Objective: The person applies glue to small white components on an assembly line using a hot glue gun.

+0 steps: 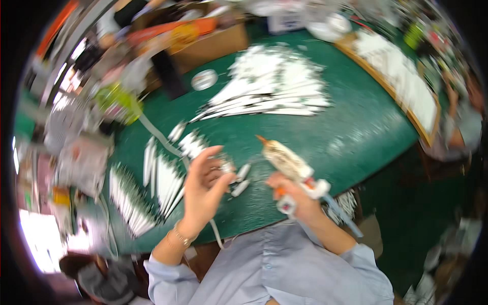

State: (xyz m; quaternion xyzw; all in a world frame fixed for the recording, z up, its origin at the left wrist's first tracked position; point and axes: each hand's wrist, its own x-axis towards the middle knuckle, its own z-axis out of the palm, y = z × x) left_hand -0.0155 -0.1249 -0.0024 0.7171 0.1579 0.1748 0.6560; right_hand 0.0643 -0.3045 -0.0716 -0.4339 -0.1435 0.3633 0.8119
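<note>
My right hand (300, 201) is wrapped around the handle of a hot glue gun (285, 158), whose brown nozzle points up and left over the table. A pale bluish glue stick (343, 216) sticks out of its back end. My left hand (206, 178), with a bracelet on the wrist, hovers above the table with thumb and index finger apart. Its other fingers curl inward, and nothing shows between thumb and index. Short white pieces (240, 188) lie just right of that hand. Behind its fingertips, a cluster of small white pieces (192, 145) is partly hidden and blurred.
A big heap of white sticks (277, 81) covers the far middle of the green table (356, 137). Bundles of white sticks (129, 203) lie at the left, by a pale cable (152, 127). A wooden tray (386, 84) stands far right; another person (460, 122) sits beyond it.
</note>
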